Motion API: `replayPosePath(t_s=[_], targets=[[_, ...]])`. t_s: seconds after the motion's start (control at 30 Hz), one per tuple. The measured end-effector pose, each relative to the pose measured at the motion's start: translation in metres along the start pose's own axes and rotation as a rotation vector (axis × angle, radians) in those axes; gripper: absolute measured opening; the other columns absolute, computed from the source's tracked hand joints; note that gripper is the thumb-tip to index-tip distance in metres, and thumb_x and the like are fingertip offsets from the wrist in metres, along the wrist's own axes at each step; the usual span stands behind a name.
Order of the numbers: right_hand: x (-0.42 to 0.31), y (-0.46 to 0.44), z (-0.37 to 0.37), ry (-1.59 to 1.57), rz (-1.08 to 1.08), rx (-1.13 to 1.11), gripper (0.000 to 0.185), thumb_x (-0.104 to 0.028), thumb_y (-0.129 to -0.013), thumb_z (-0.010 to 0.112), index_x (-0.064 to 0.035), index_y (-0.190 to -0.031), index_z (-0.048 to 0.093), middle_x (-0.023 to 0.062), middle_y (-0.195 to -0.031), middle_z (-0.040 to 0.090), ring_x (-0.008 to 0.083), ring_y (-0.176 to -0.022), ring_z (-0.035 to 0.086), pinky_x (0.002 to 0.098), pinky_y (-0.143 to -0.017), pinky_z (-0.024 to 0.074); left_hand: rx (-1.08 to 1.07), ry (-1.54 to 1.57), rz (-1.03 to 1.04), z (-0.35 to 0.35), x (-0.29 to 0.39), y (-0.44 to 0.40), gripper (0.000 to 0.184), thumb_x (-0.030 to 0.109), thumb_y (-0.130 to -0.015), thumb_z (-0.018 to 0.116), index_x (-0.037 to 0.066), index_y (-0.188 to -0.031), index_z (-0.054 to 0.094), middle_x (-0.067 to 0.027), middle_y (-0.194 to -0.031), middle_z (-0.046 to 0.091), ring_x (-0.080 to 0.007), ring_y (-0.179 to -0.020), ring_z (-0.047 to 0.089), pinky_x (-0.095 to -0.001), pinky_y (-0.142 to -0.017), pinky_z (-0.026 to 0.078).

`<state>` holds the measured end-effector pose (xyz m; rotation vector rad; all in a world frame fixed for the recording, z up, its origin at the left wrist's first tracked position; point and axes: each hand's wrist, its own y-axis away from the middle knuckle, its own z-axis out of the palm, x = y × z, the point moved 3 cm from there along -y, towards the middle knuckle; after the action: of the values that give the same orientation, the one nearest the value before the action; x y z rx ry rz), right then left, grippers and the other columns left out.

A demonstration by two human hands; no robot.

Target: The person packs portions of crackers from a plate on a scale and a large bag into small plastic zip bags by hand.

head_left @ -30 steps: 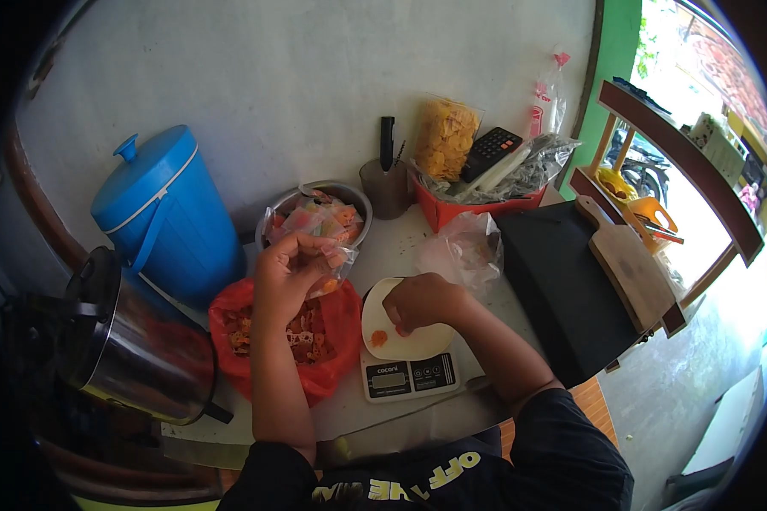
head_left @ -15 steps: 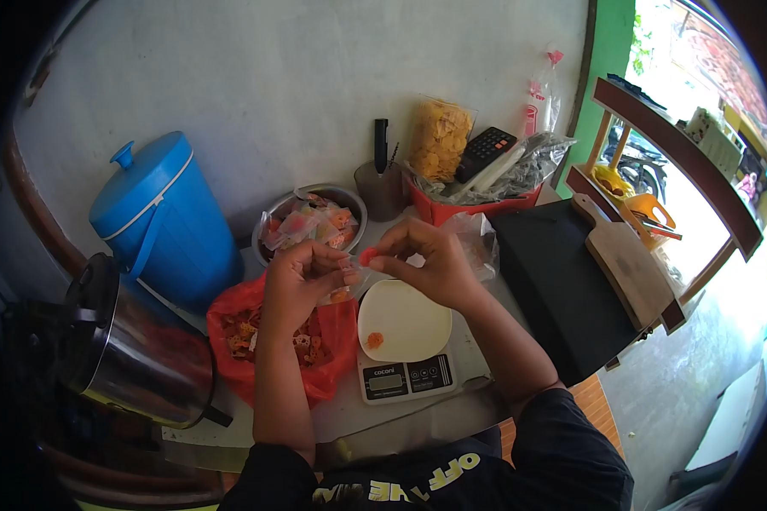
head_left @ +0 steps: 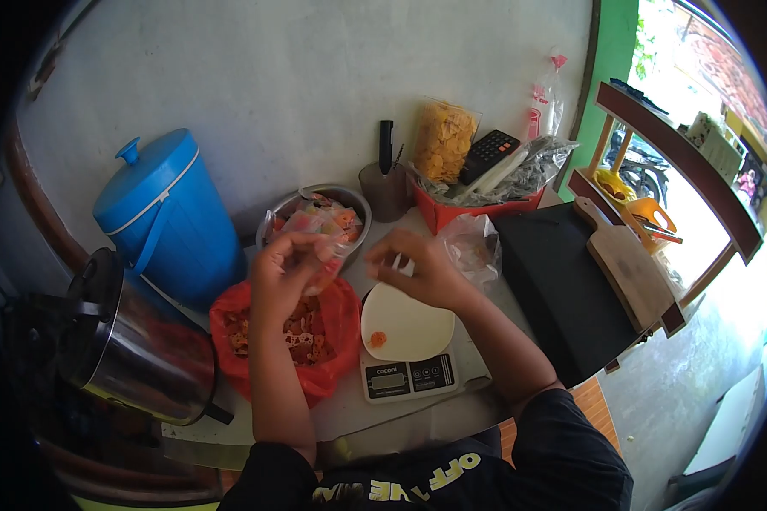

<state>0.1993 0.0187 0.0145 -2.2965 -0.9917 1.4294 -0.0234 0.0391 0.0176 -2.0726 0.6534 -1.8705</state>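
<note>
Pinched in my left hand (head_left: pixel 274 274) is a small clear plastic bag (head_left: pixel 326 274) with reddish-orange contents, blurred by motion. My right hand (head_left: pixel 428 271) hovers to its right, fingers curled, with a gap to the thumb and nothing visible between them. Below the hands, a kitchen scale (head_left: pixel 440 376) carries a cream plate (head_left: pixel 413 319) with a small orange piece (head_left: pixel 377 339) on it. To the left, an open red plastic bag (head_left: pixel 347 345) holds many orange snack pieces (head_left: pixel 302 339), partly hidden by my left forearm. Small filled packets (head_left: pixel 337 213) lie in a metal bowl (head_left: pixel 366 223) behind.
A blue jug (head_left: pixel 175 226) and a steel pot (head_left: pixel 149 358) stand at the left. Against the wall are a dark cup (head_left: pixel 382 194) and a red basket (head_left: pixel 477 213) with chips (head_left: pixel 445 140) and a calculator (head_left: pixel 490 155). A black box (head_left: pixel 554 289) and wooden board (head_left: pixel 626 260) stand right.
My hands have moved apart. The small bag has swung down and left with my left hand, and the red bit at my right fingertips no longer shows.
</note>
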Motion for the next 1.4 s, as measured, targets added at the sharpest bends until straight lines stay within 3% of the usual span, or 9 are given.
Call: replayPosePath(t_s=[0.13,0.23,0.43,0.63,0.73,0.83,1.13,1.33,1.4], targets=[[0.038,0.013,0.032,0.257,0.106,-0.553,0.022,-0.021,-0.078,0.076,-0.0107,-0.096,0.07,0.0065,-0.093,0.069,0.0263,-0.088,0.067,0.0393,-0.077,0.0514,0.116,0.035,-0.043,-0.015,0.004,-0.002,0.022,0.015,-0.089,0.074,-0.001,-0.102,0.068,-0.0064,-0.091,0.072,-0.0077,-0.082,0.065,-0.0218,-0.072,0.051],[0.049,0.023,0.058,0.38,0.222,-0.708,0.022,-0.025,-0.075,0.077,-0.0117,-0.092,0.069,0.0062,-0.094,0.069,0.0274,-0.091,0.067,0.0402,-0.078,0.0519,0.118,0.004,-0.008,-0.015,0.003,-0.003,0.023,0.015,-0.088,0.074,-0.002,-0.103,0.068,-0.0064,-0.091,0.072,-0.0086,-0.084,0.065,-0.0235,-0.077,0.051],[0.043,0.02,0.058,0.357,0.233,-0.81,0.021,-0.027,-0.081,0.074,-0.0094,-0.089,0.066,0.004,-0.096,0.07,0.0257,-0.084,0.068,0.0375,-0.072,0.0515,0.047,-0.023,0.015,-0.003,-0.004,-0.001,0.021,0.01,-0.088,0.074,-0.002,-0.104,0.067,-0.0058,-0.092,0.072,-0.0084,-0.083,0.065,-0.0242,-0.076,0.052],[0.016,-0.005,-0.007,0.015,0.059,0.203,0.013,-0.014,-0.081,0.077,-0.0087,-0.086,0.068,0.0005,-0.087,0.069,0.0132,-0.079,0.067,0.0302,-0.066,0.0484,-0.028,0.042,-0.12,0.012,-0.002,0.001,0.018,0.002,-0.086,0.073,0.0,-0.103,0.066,-0.0055,-0.091,0.071,-0.0077,-0.08,0.065,-0.021,-0.067,0.053],[0.018,-0.005,-0.02,-0.058,0.003,0.323,0.014,-0.011,-0.08,0.08,-0.008,-0.088,0.069,-0.0007,-0.086,0.069,0.0101,-0.078,0.065,0.0274,-0.067,0.0462,-0.058,0.059,-0.125,0.02,0.0,0.001,0.018,-0.002,-0.087,0.07,0.0,-0.104,0.065,-0.0069,-0.093,0.071,-0.0095,-0.082,0.067,-0.0222,-0.066,0.056],[0.006,-0.003,-0.017,0.064,-0.09,0.238,0.017,-0.016,-0.079,0.08,-0.0083,-0.092,0.071,0.0037,-0.085,0.071,0.019,-0.078,0.064,0.031,-0.068,0.0473,-0.083,0.048,-0.103,0.025,0.0,0.001,0.018,-0.005,-0.087,0.067,-0.001,-0.104,0.064,-0.0085,-0.095,0.071,-0.0118,-0.086,0.068,-0.0239,-0.068,0.058],[-0.005,-0.002,-0.014,0.12,-0.15,0.2,0.01,-0.011,-0.079,0.077,-0.0084,-0.089,0.073,0.0042,-0.081,0.069,0.0228,-0.08,0.061,0.0357,-0.072,0.0489,-0.138,0.0,-0.085,0.026,0.003,0.003,0.014,-0.003,-0.088,0.067,-0.001,-0.102,0.066,-0.0088,-0.097,0.071,-0.0106,-0.085,0.068,-0.0233,-0.067,0.057],[-0.013,0.002,-0.008,0.267,-0.143,0.131,0.01,-0.009,-0.081,0.072,-0.0067,-0.091,0.072,0.0062,-0.089,0.068,0.0252,-0.085,0.062,0.0371,-0.075,0.0502,-0.185,0.022,-0.184,0.037,0.006,0.009,0.013,0.003,-0.089,0.069,-0.001,-0.101,0.066,-0.0048,-0.092,0.07,-0.0088,-0.081,0.065,-0.0231,-0.068,0.054],[-0.007,0.0,-0.006,0.161,-0.193,0.137,0.013,-0.01,-0.081,0.073,-0.0067,-0.094,0.073,0.0067,-0.092,0.068,0.0249,-0.087,0.063,0.0378,-0.075,0.0507,-0.154,-0.009,-0.13,0.037,0.008,0.009,0.013,0.005,-0.089,0.07,0.0,-0.101,0.066,-0.004,-0.091,0.07,-0.0084,-0.081,0.065,-0.0233,-0.07,0.053]])
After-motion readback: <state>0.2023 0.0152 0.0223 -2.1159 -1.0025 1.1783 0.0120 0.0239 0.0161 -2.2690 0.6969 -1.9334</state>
